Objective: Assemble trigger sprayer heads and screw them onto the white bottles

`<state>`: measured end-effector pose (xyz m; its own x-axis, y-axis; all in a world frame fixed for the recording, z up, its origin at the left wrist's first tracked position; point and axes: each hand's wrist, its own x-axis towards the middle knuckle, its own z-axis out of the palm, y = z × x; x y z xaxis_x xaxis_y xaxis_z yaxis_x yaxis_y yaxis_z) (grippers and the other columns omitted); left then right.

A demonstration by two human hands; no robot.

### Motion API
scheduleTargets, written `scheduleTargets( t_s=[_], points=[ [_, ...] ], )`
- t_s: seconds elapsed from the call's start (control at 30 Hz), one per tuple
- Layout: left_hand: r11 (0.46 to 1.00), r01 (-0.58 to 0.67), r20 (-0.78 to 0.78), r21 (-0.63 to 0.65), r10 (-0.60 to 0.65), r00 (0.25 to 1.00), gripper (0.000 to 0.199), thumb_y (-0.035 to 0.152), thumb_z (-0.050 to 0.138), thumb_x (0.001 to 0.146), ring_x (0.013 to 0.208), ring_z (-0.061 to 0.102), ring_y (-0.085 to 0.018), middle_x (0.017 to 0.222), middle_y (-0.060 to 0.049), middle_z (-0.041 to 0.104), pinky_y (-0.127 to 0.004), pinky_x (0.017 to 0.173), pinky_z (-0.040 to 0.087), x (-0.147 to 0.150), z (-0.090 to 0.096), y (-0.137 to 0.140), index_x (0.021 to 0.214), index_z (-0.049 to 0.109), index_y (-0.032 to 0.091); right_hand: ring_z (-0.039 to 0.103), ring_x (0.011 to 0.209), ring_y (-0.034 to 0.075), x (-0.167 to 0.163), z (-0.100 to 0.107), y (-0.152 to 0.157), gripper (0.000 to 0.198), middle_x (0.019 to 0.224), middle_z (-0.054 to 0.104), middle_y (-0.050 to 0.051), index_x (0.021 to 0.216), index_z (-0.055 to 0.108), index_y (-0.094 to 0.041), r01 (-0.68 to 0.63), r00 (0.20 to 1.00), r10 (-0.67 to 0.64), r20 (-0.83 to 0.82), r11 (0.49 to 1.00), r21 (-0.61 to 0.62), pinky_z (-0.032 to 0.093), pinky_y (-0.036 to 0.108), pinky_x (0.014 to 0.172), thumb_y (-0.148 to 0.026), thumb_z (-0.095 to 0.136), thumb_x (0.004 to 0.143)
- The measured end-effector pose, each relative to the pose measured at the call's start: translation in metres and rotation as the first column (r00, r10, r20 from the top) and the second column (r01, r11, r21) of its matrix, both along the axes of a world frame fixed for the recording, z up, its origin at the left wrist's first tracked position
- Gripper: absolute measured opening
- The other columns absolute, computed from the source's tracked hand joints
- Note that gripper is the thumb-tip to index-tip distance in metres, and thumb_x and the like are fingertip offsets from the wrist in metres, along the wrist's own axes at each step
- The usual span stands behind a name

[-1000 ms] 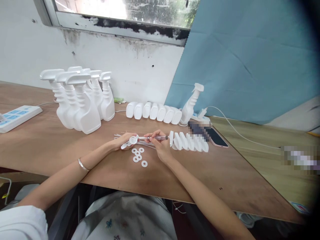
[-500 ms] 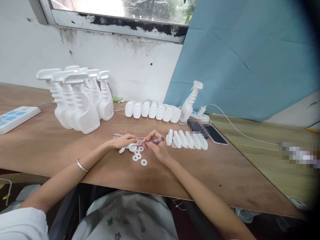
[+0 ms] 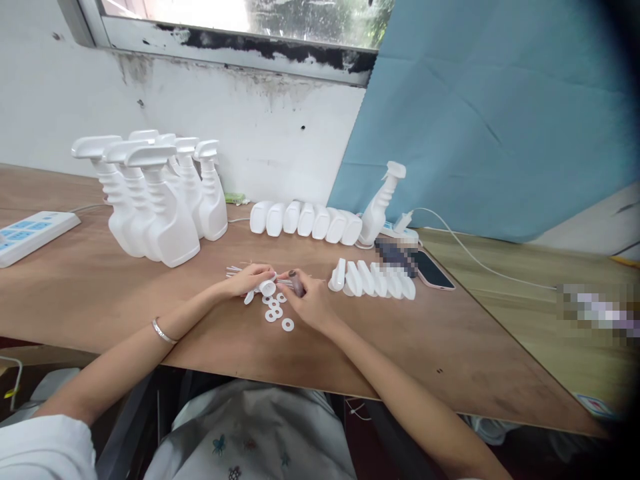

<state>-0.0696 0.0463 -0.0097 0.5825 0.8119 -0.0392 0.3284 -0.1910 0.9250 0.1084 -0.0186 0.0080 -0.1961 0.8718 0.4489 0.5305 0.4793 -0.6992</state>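
Note:
My left hand is closed around a white spray trigger head, its round collar facing me. In my closed right hand is a screwdriver with a clear, pinkish-brown handle. Its shaft points left toward the spray head; whether the tip touches it, I cannot tell. Just below my hands lie several flat white ring washers, some overlapping. Thin white tubes stick out behind my left hand, partly hidden by it.
Assembled white spray bottles stand in a group at the left. Several white plastic pieces line the back, near a single spray bottle. Another row of white pieces lies right, beside a phone. A power strip sits far left.
The screwdriver has swung from lying sideways to a steeper angle, its handle end now nearer my left hand. My right hand has turned and shifted slightly left. The spray head has tilted a little.

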Motion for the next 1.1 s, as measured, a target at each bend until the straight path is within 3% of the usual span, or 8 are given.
scheduleTargets(
  t_s=[0.17,0.33,0.47,0.53,0.63,0.8,0.93,1.1],
  points=[
    [0.979,-0.083,0.002,0.185,0.084,0.996,0.031,0.041,0.037,0.083,0.057,0.046,-0.011,0.063,0.0,0.051,-0.02,0.053,0.035,0.003,0.003,-0.007,0.076,0.052,0.015,0.048,0.049,0.012,-0.006,-0.006,-0.003,0.022,0.054,0.056,-0.003,0.089,0.064,-0.022,0.08,0.984,-0.091,0.154,0.994,0.078,0.033,0.023,0.051,-0.037,0.054,0.077],
    [0.787,-0.168,-0.128,0.594,0.299,0.946,0.03,0.038,0.042,0.082,0.073,0.052,-0.015,0.086,-0.005,0.059,-0.021,0.064,0.034,0.002,0.021,-0.023,0.099,0.055,0.018,0.042,0.036,0.01,-0.006,-0.005,0.006,0.025,0.036,0.043,-0.007,0.082,0.065,-0.018,0.022,0.971,-0.101,-0.218,0.941,-0.339,0.031,0.021,0.04,-0.035,0.048,0.078],
    [0.76,-0.003,-0.32,0.65,0.277,0.906,0.034,0.042,0.049,0.077,0.078,0.054,-0.017,0.098,-0.007,0.058,-0.019,0.06,0.032,-0.001,0.021,-0.021,0.103,0.058,0.021,0.045,0.034,0.01,-0.005,-0.012,0.015,0.025,0.041,0.05,-0.004,0.077,0.063,-0.014,-0.11,0.928,-0.112,-0.355,0.829,-0.548,0.03,0.02,0.033,-0.03,0.044,0.077],
    [0.75,0.005,-0.315,0.661,0.271,0.909,0.033,0.042,0.048,0.078,0.079,0.054,-0.017,0.098,-0.007,0.059,-0.019,0.061,0.032,-0.002,0.02,-0.019,0.103,0.059,0.022,0.045,0.034,0.009,-0.004,-0.013,0.017,0.023,0.051,0.057,-0.001,0.075,0.063,-0.015,-0.097,0.933,-0.117,-0.341,0.829,-0.55,0.029,0.02,0.033,-0.028,0.044,0.076],
    [0.725,-0.159,-0.116,0.671,0.314,0.942,0.03,0.039,0.044,0.082,0.078,0.054,-0.015,0.093,-0.005,0.061,-0.019,0.065,0.035,-0.003,0.021,-0.017,0.101,0.057,0.02,0.047,0.04,0.008,-0.001,-0.01,0.015,0.014,0.059,0.059,-0.002,0.071,0.063,-0.017,0.0,0.967,-0.124,-0.224,0.876,-0.483,0.033,0.021,0.04,-0.023,0.05,0.072],
    [0.817,-0.5,0.267,0.288,0.433,0.861,0.031,0.041,0.038,0.083,0.048,0.044,-0.009,0.058,0.003,0.048,-0.019,0.045,0.032,-0.005,0.027,-0.01,0.092,0.055,0.017,0.056,0.072,0.016,0.003,-0.009,0.011,0.011,0.083,0.058,0.004,0.077,0.065,-0.019,0.1,0.97,-0.07,0.234,0.988,-0.118,0.042,0.028,0.066,-0.019,0.063,0.066],
    [0.935,-0.343,0.457,-0.089,0.345,0.82,0.035,0.042,0.036,0.082,0.032,0.035,-0.007,0.05,0.005,0.043,-0.019,0.033,0.024,-0.004,0.028,-0.007,0.097,0.052,0.015,0.053,0.067,0.015,0.001,-0.02,0.011,0.012,0.082,0.056,0.005,0.07,0.061,-0.018,0.07,0.905,-0.044,0.424,0.997,-0.045,0.04,0.028,0.062,-0.03,0.064,0.07],
    [0.958,-0.15,0.564,-0.244,0.266,0.782,0.036,0.041,0.041,0.079,0.028,0.032,-0.005,0.053,0.003,0.049,-0.018,0.028,0.019,-0.001,0.025,-0.008,0.099,0.051,0.013,0.053,0.067,0.014,-0.001,-0.019,0.01,0.011,0.077,0.059,0.003,0.068,0.059,-0.017,0.046,0.94,-0.004,0.342,0.992,-0.115,0.037,0.025,0.061,-0.025,0.066,0.068]
  ],
)
